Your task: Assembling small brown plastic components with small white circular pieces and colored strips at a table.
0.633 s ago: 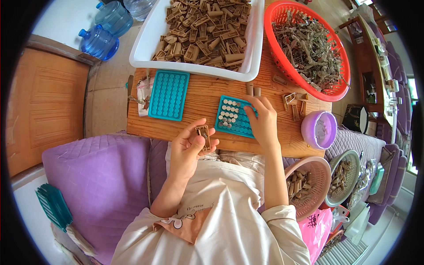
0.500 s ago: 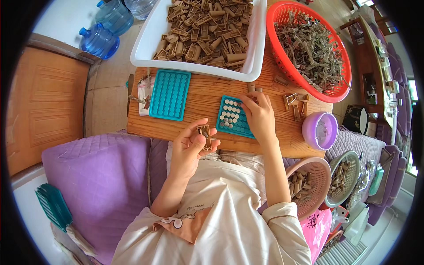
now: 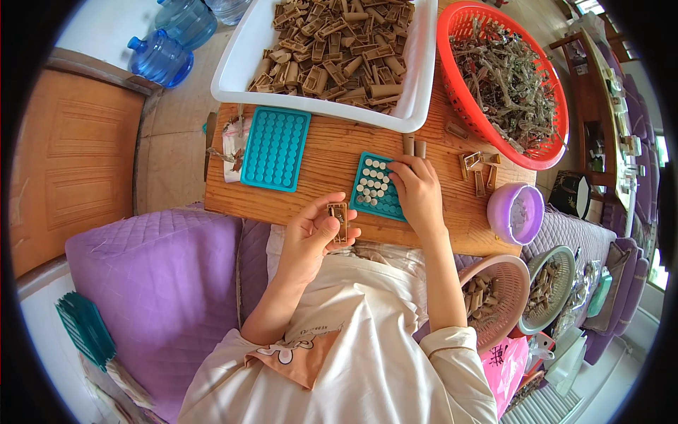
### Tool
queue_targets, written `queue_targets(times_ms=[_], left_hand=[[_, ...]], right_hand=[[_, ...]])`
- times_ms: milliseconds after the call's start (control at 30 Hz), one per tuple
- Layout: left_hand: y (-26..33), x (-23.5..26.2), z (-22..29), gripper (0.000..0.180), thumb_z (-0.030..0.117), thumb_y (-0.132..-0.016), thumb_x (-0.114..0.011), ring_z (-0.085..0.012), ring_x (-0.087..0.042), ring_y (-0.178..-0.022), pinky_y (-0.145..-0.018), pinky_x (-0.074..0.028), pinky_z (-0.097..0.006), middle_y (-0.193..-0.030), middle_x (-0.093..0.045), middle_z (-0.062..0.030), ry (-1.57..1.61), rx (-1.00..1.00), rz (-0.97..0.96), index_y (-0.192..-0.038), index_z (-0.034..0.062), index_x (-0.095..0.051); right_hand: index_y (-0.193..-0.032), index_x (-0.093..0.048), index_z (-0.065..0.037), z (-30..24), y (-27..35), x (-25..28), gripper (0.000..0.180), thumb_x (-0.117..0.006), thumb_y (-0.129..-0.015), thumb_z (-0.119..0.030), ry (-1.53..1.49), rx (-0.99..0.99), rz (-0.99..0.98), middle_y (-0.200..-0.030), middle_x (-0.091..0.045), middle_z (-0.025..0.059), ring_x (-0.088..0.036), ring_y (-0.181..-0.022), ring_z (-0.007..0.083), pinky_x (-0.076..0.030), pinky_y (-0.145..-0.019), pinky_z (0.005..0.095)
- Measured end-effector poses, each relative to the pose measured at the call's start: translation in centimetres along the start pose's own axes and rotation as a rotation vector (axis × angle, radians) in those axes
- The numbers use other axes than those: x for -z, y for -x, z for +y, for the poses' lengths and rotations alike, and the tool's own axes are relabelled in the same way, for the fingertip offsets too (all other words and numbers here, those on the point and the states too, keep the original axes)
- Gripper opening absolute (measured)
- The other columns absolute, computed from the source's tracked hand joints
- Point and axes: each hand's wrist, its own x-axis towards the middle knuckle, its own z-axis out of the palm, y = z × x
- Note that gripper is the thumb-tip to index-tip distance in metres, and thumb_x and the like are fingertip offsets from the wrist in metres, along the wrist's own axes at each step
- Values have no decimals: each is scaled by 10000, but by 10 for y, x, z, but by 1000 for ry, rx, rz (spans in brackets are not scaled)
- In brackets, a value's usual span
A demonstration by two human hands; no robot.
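Note:
My left hand [image 3: 305,237] is closed around a small brown plastic casing [image 3: 338,225], its open hollow side turned up. To the right, my right hand [image 3: 419,192] reaches over a small teal tray [image 3: 387,207] with round wells. Its thumb and index finger are pinched together at the tray's far right part; whatever lies between them is too small to make out. White round discs [image 3: 371,183] sit in rows in the tray's left part, and a few greyish ones lie at the near end. The right hand covers part of the tray.
A second teal tray [image 3: 276,148] lies left on the wooden table [image 3: 328,152]. Behind stand a white bin [image 3: 321,106] of brown casings and a red basket [image 3: 452,85] of clear, tangled plastic pieces. Loose casings [image 3: 480,182] and a purple bowl [image 3: 498,215] are at right, baskets [image 3: 519,293] below.
The view has shifted slightly. My left hand, with the brown casing, has come a little right, closer to the small tray. My right hand stays pinched at that tray's far right part.

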Motion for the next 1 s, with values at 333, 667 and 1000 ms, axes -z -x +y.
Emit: queue_targets(times_ms=[333, 667, 1000], left_hand=[[0, 3, -2, 434, 190, -792, -587, -202, -618, -751, -621, -537, -262, -946, -576, -138, -21, 19, -4, -1153, 17, -417], [13, -14, -11, 437, 144, -776, -609, -164, -587, -834, -702, -518, -282, -957, -572, -103, -28, 9, -115, -1138, -29, -435], [15, -5, -16, 276, 141, -832, -498, -186, -601, -789, -681, -505, -289, -900, -585, -119, -94, 123, -56, -1073, 6, -478]], right_hand=[[-783, -551, -42, -13, 14, 9, 106, -571, -694, 11, -116, -180, -11, -833, -539, 90, -513, -777, 260, -426, -669, 335], [-790, -552, -3, -88, 36, 15, 184, -595, -633, 82, -520, 14, 219, -832, -547, 113, -563, -794, 247, -476, -664, 307], [-846, -574, -3, -53, 34, 19, 175, -595, -674, 17, -475, -80, 26, -865, -555, 114, -547, -792, 259, -458, -667, 321]])
